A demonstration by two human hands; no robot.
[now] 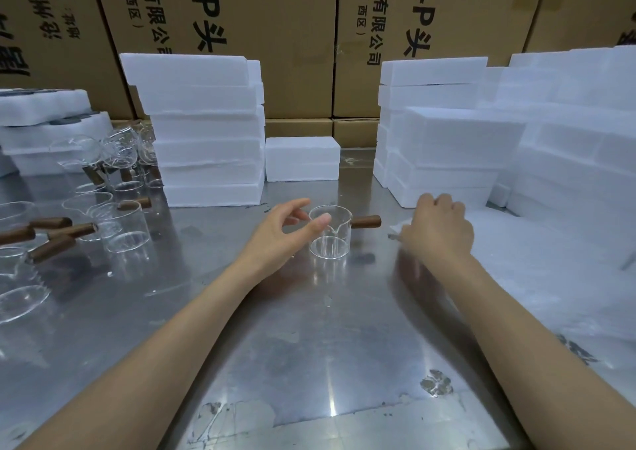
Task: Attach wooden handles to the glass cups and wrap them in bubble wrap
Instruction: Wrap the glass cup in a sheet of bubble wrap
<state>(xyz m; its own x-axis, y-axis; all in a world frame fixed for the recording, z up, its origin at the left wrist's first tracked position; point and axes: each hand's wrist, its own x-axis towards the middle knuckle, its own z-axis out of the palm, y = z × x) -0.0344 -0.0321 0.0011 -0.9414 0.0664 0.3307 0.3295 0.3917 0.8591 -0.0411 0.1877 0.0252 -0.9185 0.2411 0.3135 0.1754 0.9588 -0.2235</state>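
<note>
On the steel tabletop, centre, a clear spouted glass cup stands upright, wooden handle pointing right; left grip loosely spread at its rim, right grip curled on bubble wrap.

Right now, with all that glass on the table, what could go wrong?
1. The left hand is open right beside the glass cup; a bump could tip it or slide it on the smooth metal table.
2. The right hand is pulling at the bubble wrap; a sweep could catch the cup's wooden handle.
3. The crowded cups at left could knock together and chip.
</note>
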